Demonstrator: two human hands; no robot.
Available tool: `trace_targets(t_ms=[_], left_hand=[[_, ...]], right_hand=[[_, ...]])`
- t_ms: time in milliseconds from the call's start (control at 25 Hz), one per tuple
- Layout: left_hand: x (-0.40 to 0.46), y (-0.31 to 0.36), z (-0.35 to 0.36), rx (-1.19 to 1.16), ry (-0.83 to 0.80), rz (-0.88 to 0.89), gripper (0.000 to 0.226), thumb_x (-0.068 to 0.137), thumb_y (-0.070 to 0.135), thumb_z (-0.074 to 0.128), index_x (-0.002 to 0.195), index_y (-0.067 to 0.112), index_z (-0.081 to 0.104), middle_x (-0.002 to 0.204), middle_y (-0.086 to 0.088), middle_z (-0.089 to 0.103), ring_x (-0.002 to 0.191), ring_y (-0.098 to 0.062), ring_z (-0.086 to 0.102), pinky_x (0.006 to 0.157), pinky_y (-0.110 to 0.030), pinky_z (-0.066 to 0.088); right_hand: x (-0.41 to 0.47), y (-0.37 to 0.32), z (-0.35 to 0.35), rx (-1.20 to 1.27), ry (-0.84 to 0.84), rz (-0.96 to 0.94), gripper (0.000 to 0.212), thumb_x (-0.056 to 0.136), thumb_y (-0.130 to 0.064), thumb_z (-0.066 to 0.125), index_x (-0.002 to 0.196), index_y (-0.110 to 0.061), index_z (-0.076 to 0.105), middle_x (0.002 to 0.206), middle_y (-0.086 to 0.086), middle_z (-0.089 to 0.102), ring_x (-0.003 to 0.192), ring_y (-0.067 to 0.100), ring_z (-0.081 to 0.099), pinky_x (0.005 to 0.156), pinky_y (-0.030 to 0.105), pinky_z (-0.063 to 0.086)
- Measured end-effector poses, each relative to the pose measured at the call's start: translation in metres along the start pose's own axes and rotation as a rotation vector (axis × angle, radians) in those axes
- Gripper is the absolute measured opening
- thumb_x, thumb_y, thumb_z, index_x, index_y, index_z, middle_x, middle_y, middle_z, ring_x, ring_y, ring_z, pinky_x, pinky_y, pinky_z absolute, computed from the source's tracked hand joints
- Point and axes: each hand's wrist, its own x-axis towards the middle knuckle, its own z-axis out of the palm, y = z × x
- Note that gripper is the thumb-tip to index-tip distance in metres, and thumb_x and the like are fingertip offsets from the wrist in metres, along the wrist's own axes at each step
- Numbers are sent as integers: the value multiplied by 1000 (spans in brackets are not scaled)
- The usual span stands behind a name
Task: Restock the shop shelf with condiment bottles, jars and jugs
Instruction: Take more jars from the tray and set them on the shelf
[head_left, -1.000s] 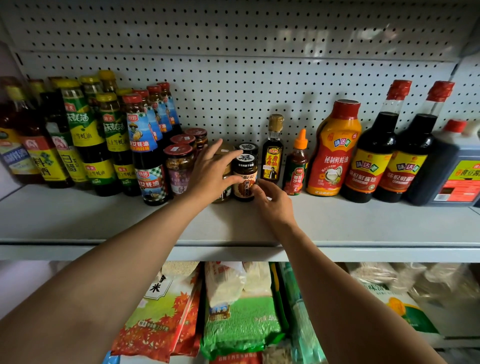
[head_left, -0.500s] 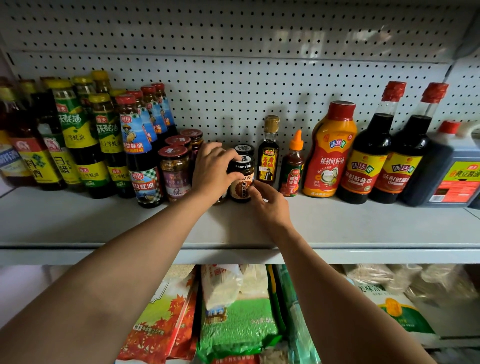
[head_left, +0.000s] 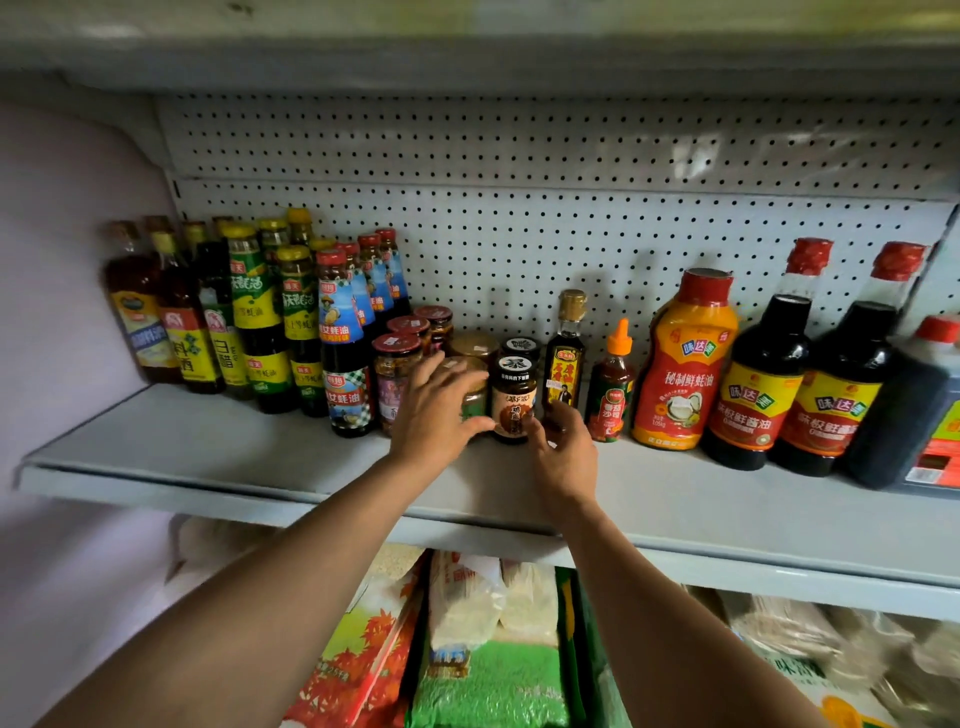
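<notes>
Nearest to me, my right hand (head_left: 563, 457) hovers low at the shelf (head_left: 208, 441) front, fingers loosely curled, thumb and fingertips just at the base of the black-lidded jar (head_left: 513, 397) without closing round it, as far as I can tell. My left hand (head_left: 439, 410) lies spread, fingers straight, against the gold-lidded jar (head_left: 475, 387) beside it, pressing rather than gripping. Both jars stand upright mid-shelf, touching or nearly so, between the red-lidded jars (head_left: 397, 379) and the slim sesame oil bottle (head_left: 565, 358). I judge them glass: stiff, smooth, breakable, fairly heavy for their size, so I would take the black-lidded one round its labelled waist, where paper gives grip, not by the lid. It is squat, with brown paste behind an orange-and-white label. Another black-lidded jar (head_left: 521, 345) stands behind it, near the pegboard (head_left: 519, 249).
</notes>
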Motion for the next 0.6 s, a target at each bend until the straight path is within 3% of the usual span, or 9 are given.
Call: trace_targets(t_ms=[200,400,600], left_hand=[[-57,-11,-28,-78,29,-233,61,76,37,80,133,25,58,131,-1,60,129,-24,41,100,-33,36],[-99,-13,-46,-133,-4,-386,56,76,32,82,126,27,59,130,-4,57,121,-26,47,95,-34,41],[-127,-5,-46,-221,-90,-366,52,76,30,82,122,28,57,125,-9,50,117,-27,49,95,-37,46]], right_hand=[[-14,-5,-5,-112,-90,-70,46,91,-23,68,135,-16,56,130,10,59,114,26,62,97,42,52],[-57,-14,-30,-231,-170,-89,55,87,-27,74,137,-18,54,131,10,61,118,27,60,96,40,50],[-112,-28,-61,-443,-223,-131,56,83,-31,77,135,-25,56,129,6,62,121,26,55,94,39,50]])
